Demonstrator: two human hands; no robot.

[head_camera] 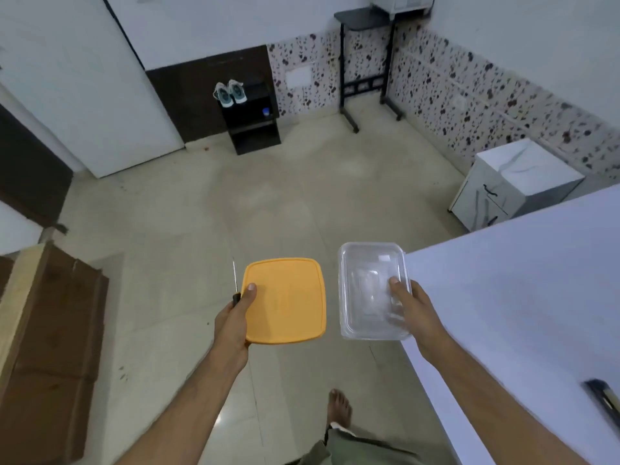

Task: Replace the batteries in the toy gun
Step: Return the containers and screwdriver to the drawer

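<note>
Still fetching gear: left hand fingers clamp the square orange plastic lid and thin black-handled screwdriver, right hand fingers grip the clear plastic rectangular tub; next, probably set them on the white counter.

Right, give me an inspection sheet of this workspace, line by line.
Surface: white table at right, a dark object at its near edge, unclear what.
Job's things: screwdriver, orange lid, clear plastic container; toy gun and batteries not seen.
Clutter: sneakers on black shelf.
Hands: left hand grips lid and screwdriver; right hand holds container.
Cables: nothing seen.
Surroundings: tiled floor, white cabinet, black stand, cardboard.
</note>
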